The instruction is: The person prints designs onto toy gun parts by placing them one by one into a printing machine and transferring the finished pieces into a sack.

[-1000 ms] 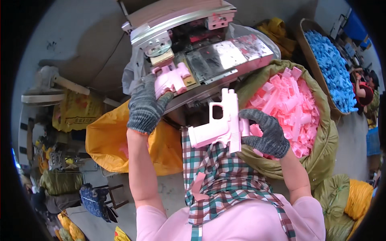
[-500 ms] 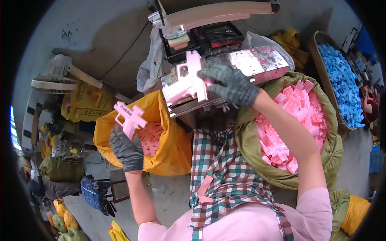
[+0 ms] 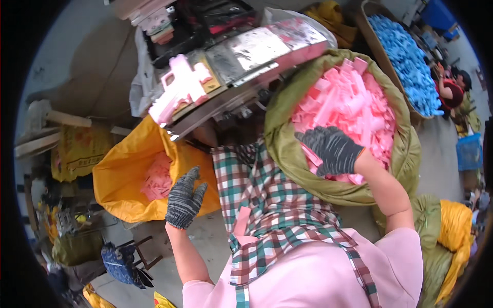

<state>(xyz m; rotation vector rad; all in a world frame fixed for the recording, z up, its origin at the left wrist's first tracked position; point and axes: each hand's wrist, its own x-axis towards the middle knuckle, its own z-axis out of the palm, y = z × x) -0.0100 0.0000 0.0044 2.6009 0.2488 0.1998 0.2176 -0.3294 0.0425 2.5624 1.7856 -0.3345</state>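
My left hand (image 3: pixel 186 199), in a dark grey knitted glove, hangs in front of the yellow sack (image 3: pixel 120 177) with its fingers apart and nothing in it. Loose pink plastic pieces (image 3: pixel 156 179) lie inside that sack. My right hand (image 3: pixel 336 150), gloved alike, is at the near left side of the green sack (image 3: pixel 287 169); its thumb and fingers are closed around a pink toy gun (image 3: pixel 311 155), mostly hidden by the glove. A heap of pink toy guns (image 3: pixel 354 102) fills this sack. Another pink toy gun (image 3: pixel 181 87) lies on the left end of the paint-stained machine (image 3: pixel 259 49).
At the back right stands a long box of blue toy pieces (image 3: pixel 403 56), with another person (image 3: pixel 452 90) beyond it. A dark tray (image 3: pixel 221 15) sits behind the machine. Yellow and green sacks (image 3: pixel 454 223) lie at the right, a blue bundle (image 3: pixel 122 263) at the left.
The toy gun in my left hand is gone from it, and the hand has come right. My right hand has moved from the machine down to the green sack. The view has shifted.
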